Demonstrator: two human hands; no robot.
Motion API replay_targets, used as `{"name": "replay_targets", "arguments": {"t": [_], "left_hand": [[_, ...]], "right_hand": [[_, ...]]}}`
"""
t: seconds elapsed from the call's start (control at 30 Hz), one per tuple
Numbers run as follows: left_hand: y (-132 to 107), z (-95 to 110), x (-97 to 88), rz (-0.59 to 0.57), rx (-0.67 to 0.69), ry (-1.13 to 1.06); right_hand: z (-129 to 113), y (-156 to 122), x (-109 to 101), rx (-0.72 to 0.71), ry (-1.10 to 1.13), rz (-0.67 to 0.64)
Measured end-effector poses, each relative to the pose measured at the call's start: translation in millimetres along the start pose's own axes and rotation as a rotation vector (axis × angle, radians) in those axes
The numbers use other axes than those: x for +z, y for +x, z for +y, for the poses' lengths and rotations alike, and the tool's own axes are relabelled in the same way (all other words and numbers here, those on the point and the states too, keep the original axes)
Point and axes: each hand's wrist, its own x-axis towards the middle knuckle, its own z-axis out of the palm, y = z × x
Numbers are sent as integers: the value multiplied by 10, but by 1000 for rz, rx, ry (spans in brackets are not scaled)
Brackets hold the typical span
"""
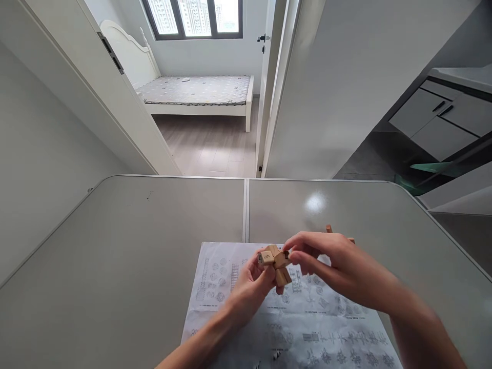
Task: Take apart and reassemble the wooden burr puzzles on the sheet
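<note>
A small wooden interlocking puzzle (277, 260) made of several notched blocks is held above a printed sheet. My left hand (251, 287) is closed around its left and lower side, thumb in front. My right hand (326, 256) pinches at the puzzle's right end with thumb and index finger; the fingertips touch a block there. Beneath both hands lies the creased instruction sheet (215, 323), covered with small line drawings of puzzle parts. Partly hidden behind my right hand, another wooden piece (328, 228) shows on the table.
The grey table (115, 266) has a pale seam (246, 210) down its middle and a raised light edge. Beyond it, an open doorway leads to a room with a bed (200, 91). White cabinets (442, 113) stand at the far right.
</note>
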Motion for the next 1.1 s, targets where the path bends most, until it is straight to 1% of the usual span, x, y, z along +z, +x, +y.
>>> {"name": "replay_targets", "arguments": {"t": [0.07, 0.13, 0.2, 0.27, 0.33, 0.4, 0.57, 0.67, 0.77, 0.87, 0.97, 1.03, 1.1], "left_hand": [[7, 3, -12, 16, -34, -129], [3, 15, -19, 46, -77, -215], [-7, 32, -26, 57, -112, -258], [-15, 48, -34, 31, -148, -265], [-17, 64, -38, -11, -173, -243], [-13, 82, -32, -26, -174, -193], [-9, 146, 14, -55, -156, -78], [-7, 159, 15, -86, -105, -40], [14, 138, -18, -114, -22, 59], [35, 113, -59, -75, 55, 124], [29, 114, -87, -22, 82, 175], [12, 133, -98, 15, 65, 197], [-1, 165, -112, 50, 46, 219]], "right_hand": [[44, 9, -5, 2, -14, 29], [70, 17, 14, 16, -33, 21], [68, 34, 52, 3, -43, -49], [46, 65, 97, -26, -48, -112], [19, 107, 137, -36, -51, -113], [2, 144, 162, -21, -47, -92], [-9, 161, 141, 30, -17, -67], [-14, 149, 127, 47, -21, -51], [-4, 153, 167, 52, -72, -24], [23, 169, 241, 34, -166, -3], [44, 193, 288, 10, -220, 4], [47, 215, 292, 7, -168, -16], [46, 242, 286, 28, -35, -61]]}}
